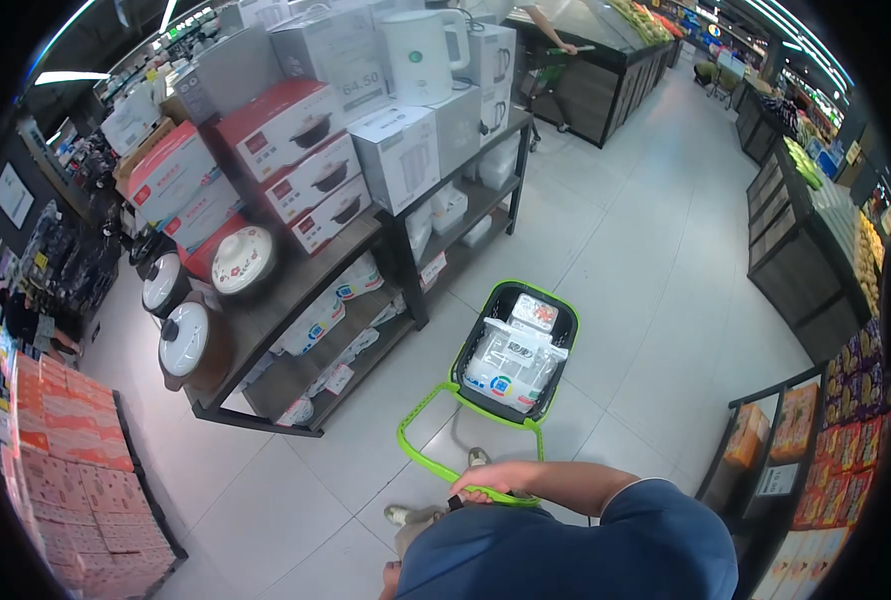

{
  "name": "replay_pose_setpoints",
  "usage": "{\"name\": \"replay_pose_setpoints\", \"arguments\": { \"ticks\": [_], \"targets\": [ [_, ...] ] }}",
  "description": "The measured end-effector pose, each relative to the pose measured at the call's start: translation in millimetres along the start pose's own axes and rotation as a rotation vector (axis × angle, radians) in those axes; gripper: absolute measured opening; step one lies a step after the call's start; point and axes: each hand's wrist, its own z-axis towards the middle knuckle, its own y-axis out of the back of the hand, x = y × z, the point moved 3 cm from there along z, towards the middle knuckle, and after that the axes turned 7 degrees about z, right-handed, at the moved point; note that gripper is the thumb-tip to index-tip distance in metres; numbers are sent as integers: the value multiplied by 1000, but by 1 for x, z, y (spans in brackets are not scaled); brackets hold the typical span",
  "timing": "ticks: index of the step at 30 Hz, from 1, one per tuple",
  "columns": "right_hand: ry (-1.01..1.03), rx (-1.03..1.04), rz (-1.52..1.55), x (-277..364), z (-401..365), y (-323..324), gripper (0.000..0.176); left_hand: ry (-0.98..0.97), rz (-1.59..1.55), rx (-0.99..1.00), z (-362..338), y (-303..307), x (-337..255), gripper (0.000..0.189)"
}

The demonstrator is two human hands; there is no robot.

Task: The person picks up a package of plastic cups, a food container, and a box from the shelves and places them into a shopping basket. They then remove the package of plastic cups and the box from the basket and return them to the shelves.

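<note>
My right hand is closed around the long green handle of a shopping basket, close to my body. The black basket with its bright green rim sits on the floor in front of me. Inside it lies a white plastic-wrapped package with blue and red marks. Beyond that package is a smaller white pack with a reddish picture. Only a bit of my left hand shows at the bottom edge beside my body; its fingers are hidden.
Left of the basket stands a dark shelf with boxed cookware, lidded pots and a white kettle. Pink cartons are stacked at lower left. Produce stands and a snack shelf line the right. Another person's arm is at the top.
</note>
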Motion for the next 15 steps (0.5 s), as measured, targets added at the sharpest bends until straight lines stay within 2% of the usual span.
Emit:
{"name": "replay_pose_setpoints", "arguments": {
  "ticks": [1,3,7,9,11,13,14,15],
  "targets": [
    [-5,-9,-21,-6,9,-2,28,277,57,61,-7,-14,31,38],
    [75,-206,-90,-18,23,-4,29,237,16,59,-22,-2,55,38],
    [57,-410,-177,-39,51,-13,29,69,-58,79,-54,6,85,38],
    [67,-451,-230,-53,70,-24,29,-9,-65,85,-72,32,110,38],
    [68,-493,-279,-76,100,-36,28,88,-270,33,-85,68,107,30],
    [137,-737,-419,-97,129,-43,23,105,-621,-45,-78,70,156,22],
    [127,-740,-435,-106,143,-50,23,111,-638,-48,-85,74,181,22],
    [127,-877,-583,-113,152,-59,23,98,-720,-127,-93,80,204,20]
  ]
}}
